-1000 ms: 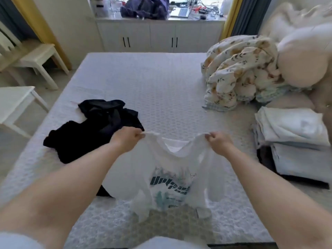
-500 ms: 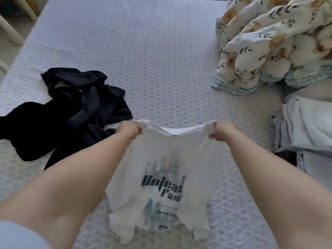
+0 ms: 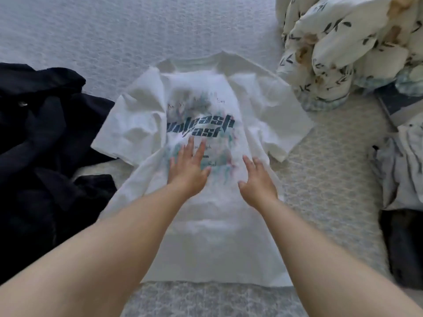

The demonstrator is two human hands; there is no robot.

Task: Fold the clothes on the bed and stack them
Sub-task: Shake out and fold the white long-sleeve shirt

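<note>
The white T-shirt (image 3: 206, 225) lay spread print-up on the bed (image 3: 91, 30), collar away from the person. Both hands rested flat on its chest, the left hand (image 3: 187, 170) and right hand (image 3: 257, 181) with fingers straight, gripping nothing. Dark clothes (image 3: 41, 145) lay to the left, a floral duvet (image 3: 348, 49) and folded stack (image 3: 405, 170) to the right.

One white printed cotton T-shirt (image 3: 206, 143), one heap of black clothes (image 3: 41, 156), one floral quilt (image 3: 348, 49), two bare hands: left hand (image 3: 188, 170), right hand (image 3: 257, 183).
</note>
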